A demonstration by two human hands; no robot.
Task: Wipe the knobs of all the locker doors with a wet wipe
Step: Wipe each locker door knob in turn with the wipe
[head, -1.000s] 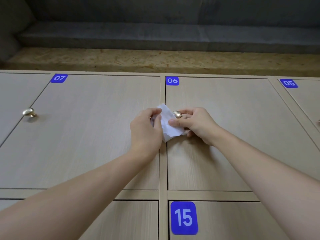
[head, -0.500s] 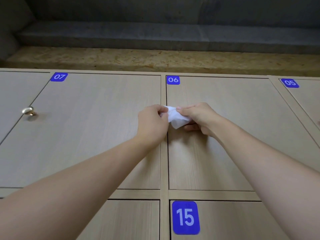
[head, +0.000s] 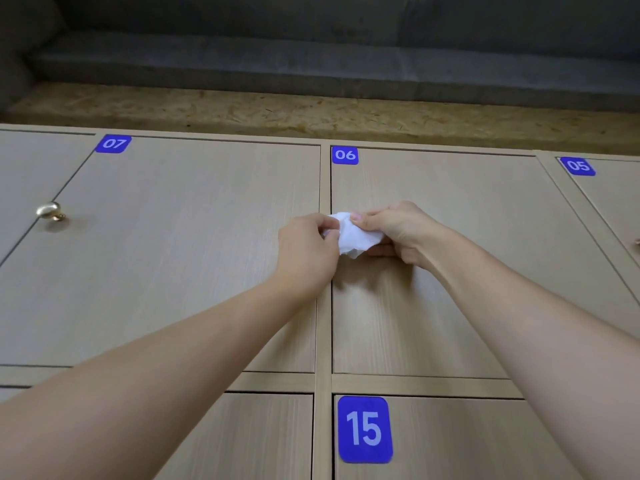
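Door 06 (head: 433,271) knob: hidden under crumpled white wet wipe (head: 353,237) | left hand (head: 304,247), right hand (head: 398,233) both pinch wipe | far-left round brass knob (head: 49,211) seemingly awaits.

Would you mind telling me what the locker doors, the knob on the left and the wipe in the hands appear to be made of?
Locker doors: probably laminated board, matte, pale printed wood grain.
Knob: seemingly polished brass-coloured metal, given its bright highlights; it could be plated.
Wet wipe: thin white nonwoven or paper sheet, crumpled softly between the left hand and right hand.
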